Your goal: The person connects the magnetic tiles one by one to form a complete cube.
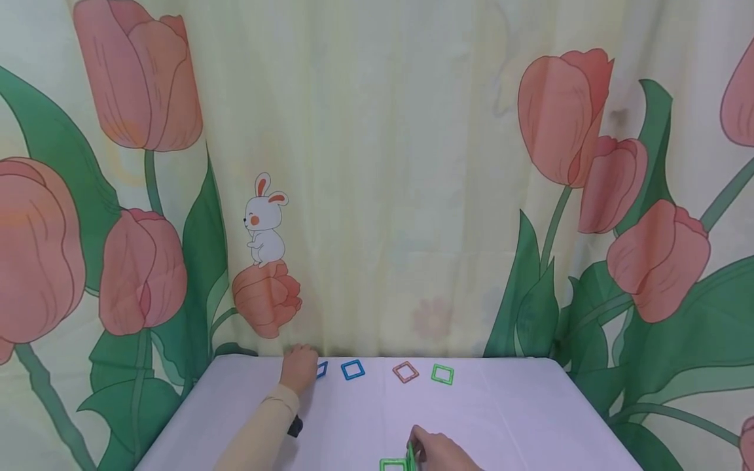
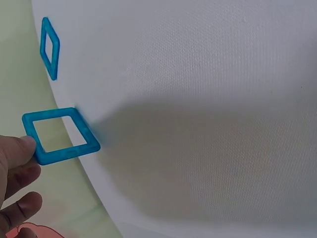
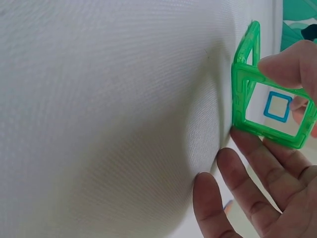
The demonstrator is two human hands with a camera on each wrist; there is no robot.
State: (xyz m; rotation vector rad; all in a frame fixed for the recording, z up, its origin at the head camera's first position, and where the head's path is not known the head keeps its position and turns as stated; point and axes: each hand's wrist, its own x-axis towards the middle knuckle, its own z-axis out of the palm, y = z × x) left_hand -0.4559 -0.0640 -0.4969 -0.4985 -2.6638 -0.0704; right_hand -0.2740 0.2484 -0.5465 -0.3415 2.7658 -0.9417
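At the far edge of the table, my left hand (image 1: 299, 369) (image 2: 19, 173) pinches a blue square frame (image 1: 321, 369) (image 2: 62, 135) between thumb and fingers, tilted off the cloth. A second blue square (image 1: 353, 369) (image 2: 50, 48) lies beside it. Near the bottom of the head view, my right hand (image 1: 442, 451) (image 3: 267, 183) holds a green square frame (image 1: 411, 456) (image 3: 270, 131) upright, its thumb at the upper edge. That frame meets another green frame (image 1: 393, 461) (image 3: 257, 39) along one side. The right hand's lower fingers are spread against the cloth.
An orange square frame (image 1: 406, 371) and a light green one (image 1: 442, 374) lie near the far edge of the white table (image 1: 353, 418). Behind it hangs a curtain (image 1: 377, 196) printed with tulips and a rabbit. A black device (image 1: 296, 426) sits at the left wrist.
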